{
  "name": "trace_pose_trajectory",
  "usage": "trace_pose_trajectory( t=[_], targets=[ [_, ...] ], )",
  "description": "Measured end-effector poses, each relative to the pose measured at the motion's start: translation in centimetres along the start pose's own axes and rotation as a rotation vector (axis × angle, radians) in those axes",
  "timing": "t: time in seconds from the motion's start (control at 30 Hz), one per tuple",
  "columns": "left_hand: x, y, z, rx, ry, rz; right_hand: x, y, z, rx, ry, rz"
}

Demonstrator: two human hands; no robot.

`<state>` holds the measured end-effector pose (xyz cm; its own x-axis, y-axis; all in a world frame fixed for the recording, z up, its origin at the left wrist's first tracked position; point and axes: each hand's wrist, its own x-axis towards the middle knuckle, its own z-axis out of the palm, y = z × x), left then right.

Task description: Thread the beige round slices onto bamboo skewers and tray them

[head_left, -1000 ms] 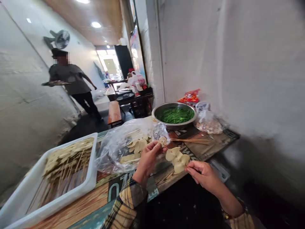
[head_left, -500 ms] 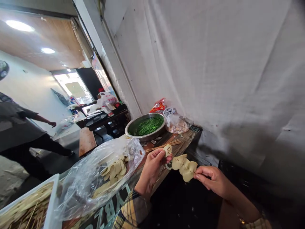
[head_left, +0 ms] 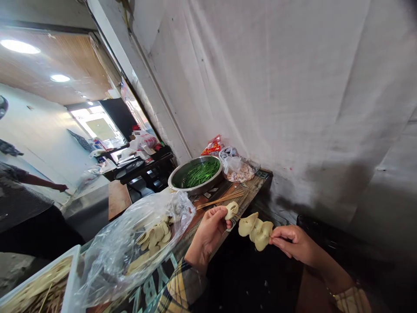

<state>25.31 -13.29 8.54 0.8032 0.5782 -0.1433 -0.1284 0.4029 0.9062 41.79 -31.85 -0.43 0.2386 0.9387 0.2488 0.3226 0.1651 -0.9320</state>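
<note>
My right hand (head_left: 295, 243) is closed on the near end of a thin wooden skewer (head_left: 239, 217) strung with several folded pale slices (head_left: 256, 230). Pinched in the fingers of my left hand (head_left: 208, 230) is one more pale round slice (head_left: 231, 210). The skewer's tip reaches this slice; whether it passes through, I cannot tell. Loose slices (head_left: 156, 237) of the same kind lie inside a clear plastic bag (head_left: 107, 243), left of my left hand. Several bare skewers (head_left: 224, 198) lie on the wooden table (head_left: 249, 191) just beyond it.
A steel bowl (head_left: 198, 189) of long green stalks (head_left: 202, 172) stands at the back. Beside it are a knotted clear bag (head_left: 239, 169) and a red packet (head_left: 212, 145). A white tray (head_left: 74, 274) of filled skewers is at lower left. Another person (head_left: 24, 195) stands at far left.
The pale slice in my left hand and the skewer's tip have come in line. Both hands shift slightly right in view. The person at left has moved further left.
</note>
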Motion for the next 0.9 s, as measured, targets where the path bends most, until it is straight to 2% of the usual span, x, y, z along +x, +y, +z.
trace_pose_trajectory(
  t=[0.17,0.37,0.73,0.9],
  targets=[
    [0.1,-0.3,-0.1,0.013,0.0,-0.011,-0.1,0.6,0.4,0.043,-0.003,0.004],
    [0.0,-0.4,0.7,0.033,-0.001,-0.018,-0.2,0.5,0.8,0.075,0.006,0.035],
    [0.3,-0.9,0.4,0.337,0.117,0.197,-0.9,-0.2,2.4,0.106,0.099,0.144],
    [0.3,-0.8,0.1,0.494,0.128,0.276,-1.1,-0.9,3.4,0.101,0.149,0.171]
  ],
)
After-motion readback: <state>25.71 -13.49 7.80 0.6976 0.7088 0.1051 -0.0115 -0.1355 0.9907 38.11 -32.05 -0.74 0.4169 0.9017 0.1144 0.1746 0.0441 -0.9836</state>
